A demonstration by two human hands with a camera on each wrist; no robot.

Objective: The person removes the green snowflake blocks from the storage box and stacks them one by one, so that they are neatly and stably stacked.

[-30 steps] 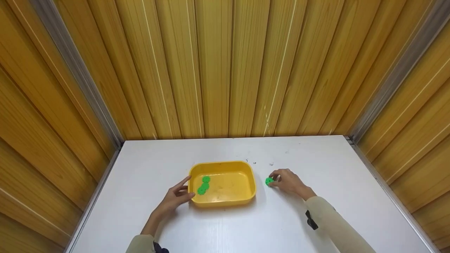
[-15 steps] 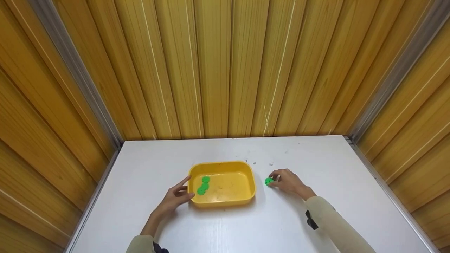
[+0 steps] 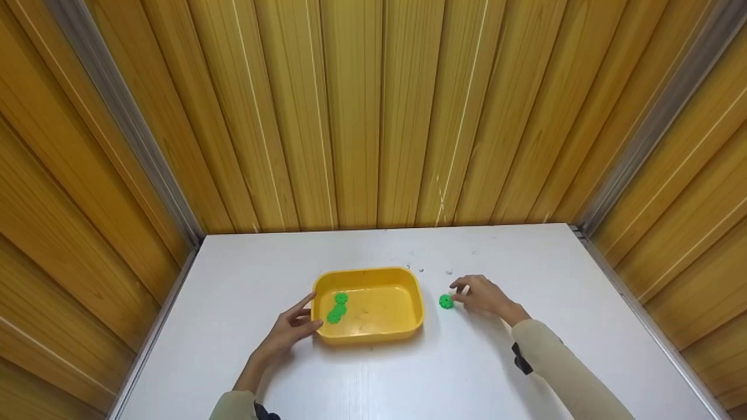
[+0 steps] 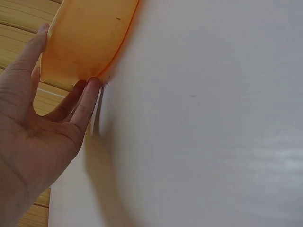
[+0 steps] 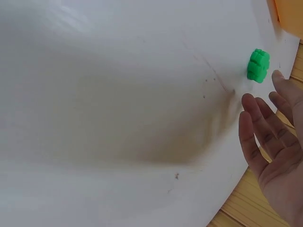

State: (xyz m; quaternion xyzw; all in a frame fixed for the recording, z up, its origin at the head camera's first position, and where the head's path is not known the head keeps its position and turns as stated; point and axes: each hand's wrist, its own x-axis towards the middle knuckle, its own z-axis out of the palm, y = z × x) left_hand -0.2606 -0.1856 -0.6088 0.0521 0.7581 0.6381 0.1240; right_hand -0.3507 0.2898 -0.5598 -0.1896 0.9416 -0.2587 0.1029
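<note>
A yellow plastic tray (image 3: 382, 337) sits on the white table, with green notched discs (image 3: 337, 313) lying along its left side. My left hand (image 3: 289, 330) holds the tray's left end, thumb at the near corner and index finger at the far corner. In the left wrist view, the fingertips (image 4: 93, 81) meet the tray's outer wall. To the right of the tray, a small stack of green notched discs (image 3: 446, 301) rests on the table. My right hand (image 3: 481, 294) is just beside it, fingers parted and holding nothing. The right wrist view shows a gap between the fingers and the stack (image 5: 258, 65).
The white table (image 3: 373, 385) carries small dark specks (image 3: 421, 270) behind the stack. Wood-patterned panels (image 3: 362, 116) rise at the back and both sides, with metal posts (image 3: 140, 125) at the corners.
My right hand has let go of the green disc stack, its fingers moving apart and slightly right. The stack stays on the table. My left hand and the tray have not visibly moved.
</note>
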